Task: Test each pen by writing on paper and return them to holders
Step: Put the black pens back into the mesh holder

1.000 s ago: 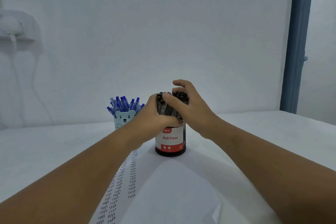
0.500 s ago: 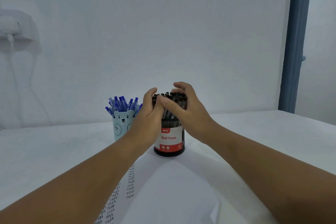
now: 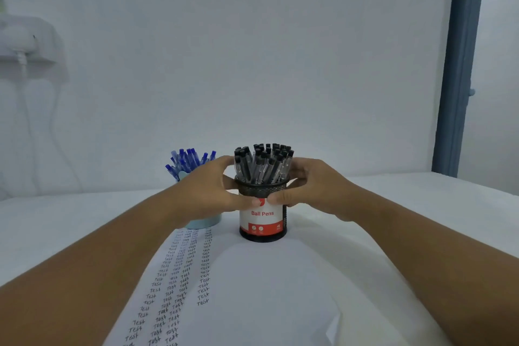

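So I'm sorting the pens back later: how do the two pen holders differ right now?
The black mesh holder carries a red and white "Ball Pens" label; the light blue cup shows none here. The mesh holder is full of black-capped pens, the cup of blue pens. The left hand and right hand grip the mesh holder; the cup stands untouched. Both stand upright at the paper's far edge.

Plain pale wall [image 3: 252,50] behind a white table [image 3: 407,196], evenly and softly lit. Blue-grey door frame [image 3: 460,64] upright past the table's far right corner. White wall fixture [image 3: 25,39] at upper left, cable [image 3: 28,121] hanging below.
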Motion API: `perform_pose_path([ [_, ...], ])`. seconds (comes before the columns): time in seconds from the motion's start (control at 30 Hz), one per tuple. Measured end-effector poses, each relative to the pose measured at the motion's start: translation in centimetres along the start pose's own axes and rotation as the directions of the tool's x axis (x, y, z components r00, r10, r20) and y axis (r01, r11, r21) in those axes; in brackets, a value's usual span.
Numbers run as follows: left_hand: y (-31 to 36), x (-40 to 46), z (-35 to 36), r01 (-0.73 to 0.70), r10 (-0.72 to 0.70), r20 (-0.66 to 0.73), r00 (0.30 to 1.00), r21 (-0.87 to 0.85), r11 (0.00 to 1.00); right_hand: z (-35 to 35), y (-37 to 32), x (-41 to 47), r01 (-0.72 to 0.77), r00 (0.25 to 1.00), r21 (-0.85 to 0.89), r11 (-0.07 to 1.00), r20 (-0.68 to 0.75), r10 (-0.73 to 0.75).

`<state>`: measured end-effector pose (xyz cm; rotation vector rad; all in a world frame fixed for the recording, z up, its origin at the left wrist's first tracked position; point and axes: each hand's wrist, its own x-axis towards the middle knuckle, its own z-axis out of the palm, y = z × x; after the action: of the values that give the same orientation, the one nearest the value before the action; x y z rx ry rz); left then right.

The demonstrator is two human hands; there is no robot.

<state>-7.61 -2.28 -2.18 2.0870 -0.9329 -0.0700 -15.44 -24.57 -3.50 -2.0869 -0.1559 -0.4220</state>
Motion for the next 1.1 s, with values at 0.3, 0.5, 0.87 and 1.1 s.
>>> perform_pose_path([
  [0.3, 0.0, 0.5, 2.6, -0.073, -0.001, -0.26, 0.966, -0.277, 0.958, 0.1, 0.5, 0.3, 0.084, 0.989, 0.174, 0.981, -0.132, -0.061],
  [0.5, -0.4, 1.9, 4.7, -0.092, 0.011, -0.333, 0.943, -0.229, 0.969, 0.8, 1.5, 1.0, 0.121, 0.972, 0.209, 0.97, -0.223, -0.073],
  [0.87, 0.5, 2.1, 4.2, 0.095, -0.046, -0.283, 0.958, 0.164, 0.982, 1.2, 2.8, 1.1, 0.056, 0.97, 0.184, 0.981, -0.242, -0.01],
  [1.1, 4.5, -0.9, -1.7, 0.093, -0.034, -0.21, 0.977, 0.281, 0.955, 1.9, -0.7, 0.3, 0.243, 0.788, -0.157, 0.957, -0.544, -0.289],
])
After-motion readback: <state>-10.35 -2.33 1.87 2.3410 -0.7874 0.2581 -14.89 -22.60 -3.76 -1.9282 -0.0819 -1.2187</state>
